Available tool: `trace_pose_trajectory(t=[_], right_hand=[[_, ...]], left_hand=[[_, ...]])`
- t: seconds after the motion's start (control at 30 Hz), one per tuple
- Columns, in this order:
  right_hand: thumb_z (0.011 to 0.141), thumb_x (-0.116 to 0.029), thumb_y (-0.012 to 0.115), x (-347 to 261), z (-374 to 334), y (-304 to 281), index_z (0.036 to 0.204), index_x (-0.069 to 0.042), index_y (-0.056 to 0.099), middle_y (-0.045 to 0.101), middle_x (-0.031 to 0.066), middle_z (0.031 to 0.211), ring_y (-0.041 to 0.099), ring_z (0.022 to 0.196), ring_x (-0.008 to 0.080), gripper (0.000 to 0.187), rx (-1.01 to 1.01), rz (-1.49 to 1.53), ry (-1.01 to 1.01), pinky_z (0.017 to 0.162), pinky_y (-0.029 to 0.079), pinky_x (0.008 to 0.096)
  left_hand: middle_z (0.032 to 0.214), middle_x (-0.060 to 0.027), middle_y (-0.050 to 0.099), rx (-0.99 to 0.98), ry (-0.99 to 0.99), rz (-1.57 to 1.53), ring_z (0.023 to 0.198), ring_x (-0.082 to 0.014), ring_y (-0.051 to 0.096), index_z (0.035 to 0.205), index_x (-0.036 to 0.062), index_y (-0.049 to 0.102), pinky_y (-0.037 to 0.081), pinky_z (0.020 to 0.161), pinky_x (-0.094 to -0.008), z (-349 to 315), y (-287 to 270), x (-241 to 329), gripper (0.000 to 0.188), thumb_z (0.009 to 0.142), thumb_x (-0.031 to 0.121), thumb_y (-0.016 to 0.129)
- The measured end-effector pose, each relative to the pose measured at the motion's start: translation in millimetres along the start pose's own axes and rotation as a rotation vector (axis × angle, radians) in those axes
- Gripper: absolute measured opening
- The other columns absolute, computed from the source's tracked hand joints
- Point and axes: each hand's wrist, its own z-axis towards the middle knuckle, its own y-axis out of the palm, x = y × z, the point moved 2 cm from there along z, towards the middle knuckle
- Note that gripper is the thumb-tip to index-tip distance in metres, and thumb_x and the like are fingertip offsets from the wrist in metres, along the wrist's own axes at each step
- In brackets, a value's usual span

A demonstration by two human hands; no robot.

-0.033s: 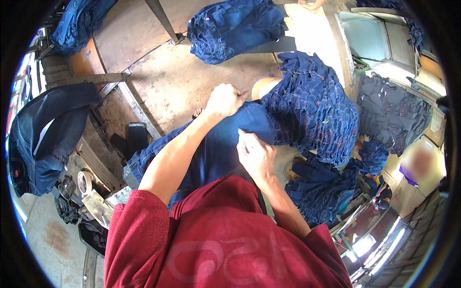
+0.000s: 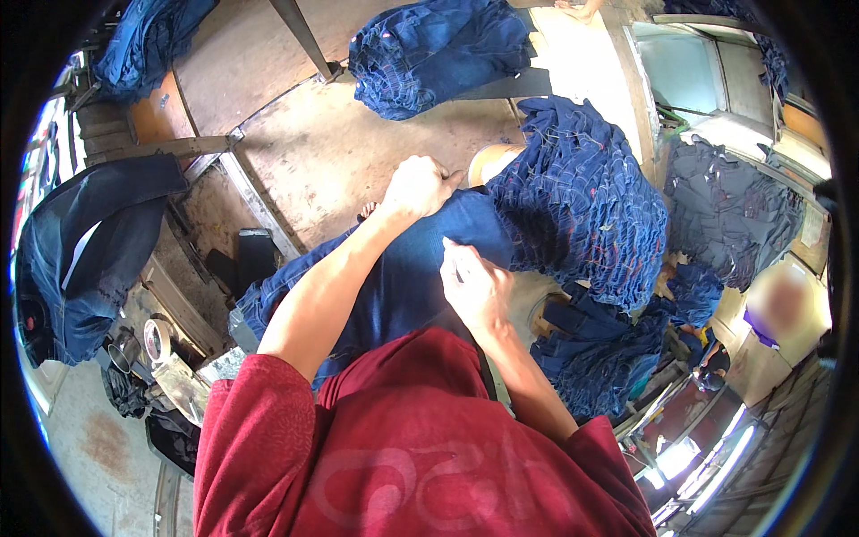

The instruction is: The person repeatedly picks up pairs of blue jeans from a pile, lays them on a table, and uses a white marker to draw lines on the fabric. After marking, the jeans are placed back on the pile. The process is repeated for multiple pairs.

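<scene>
Blue jeans (image 2: 407,259) are spread in front of me, with a paler, faded patch on the upper part. My left hand (image 2: 420,186) is closed at the far edge of the jeans, gripping the cloth there, its thumb pointing right. Nearer to me and to the right, my right hand (image 2: 477,282) is closed in a pinch over the faded cloth. What sits between its fingers is too small or hidden to tell. A large heap of ruffled denim (image 2: 582,201) with loose threads lies just right of the jeans, partly over a pale rounded form (image 2: 492,164).
Another denim pile (image 2: 438,54) lies on the floor ahead. Dark jeans (image 2: 89,242) hang at the left, above a tape roll (image 2: 157,341). More denim (image 2: 604,353) is low at the right, below a dark grey clothes pile (image 2: 729,210). Another person (image 2: 778,304) is at the far right.
</scene>
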Motion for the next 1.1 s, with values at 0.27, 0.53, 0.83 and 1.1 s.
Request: trace_pose_trajectory(t=[0.27, 0.53, 0.83, 1.1], right_hand=[[0.097, -0.012, 0.076, 1, -3, -2, 0.098, -0.014, 0.074, 0.07, 0.0045, 0.065, 0.07, 0.053, 0.0216, 0.003, -0.086, -0.129, -0.024, 0.05, 0.056, 0.037], [0.097, -0.011, 0.078, 3, 0, -5, 0.091, -0.011, 0.072, 0.072, 0.0074, 0.068, 0.072, 0.055, 0.0215, 0.008, -0.202, -0.153, 0.027, 0.052, 0.056, 0.0358], [0.096, -0.01, 0.077, -7, 15, 18, 0.092, -0.011, 0.073, 0.072, 0.0087, 0.068, 0.072, 0.054, 0.0239, 0.005, -0.148, -0.054, 0.017, 0.052, 0.056, 0.0368], [0.094, -0.021, 0.078, -5, 9, -16, 0.1, -0.016, 0.077, 0.074, 0.0095, 0.069, 0.074, 0.058, 0.0291, 0.008, -0.268, 0.011, 0.147, 0.054, 0.058, 0.0413]], left_hand=[[0.073, -0.0255, 0.069, -0.002, -0.006, 0.013, 0.072, -0.0444, 0.071, 0.074, 0.0005, 0.075, 0.059, 0.077, -0.0484, -1, 0, 0, 0.049, 0.1, 0.042, 0.073], [0.079, -0.0256, 0.074, -0.039, 0.003, 0.061, 0.081, -0.0434, 0.077, 0.08, 0.0025, 0.081, 0.062, 0.086, -0.0484, 1, -1, 1, 0.044, 0.1, 0.04, 0.072], [0.083, -0.0271, 0.074, -0.044, -0.031, 0.038, 0.084, -0.0441, 0.077, 0.083, 0.0019, 0.082, 0.062, 0.086, -0.049, 0, -2, 2, 0.045, 0.1, 0.042, 0.073], [0.089, -0.026, 0.077, -0.07, -0.038, 0.04, 0.091, -0.043, 0.078, 0.087, 0.0036, 0.085, 0.061, 0.09, -0.0499, -1, 0, 2, 0.048, 0.102, 0.047, 0.071]])
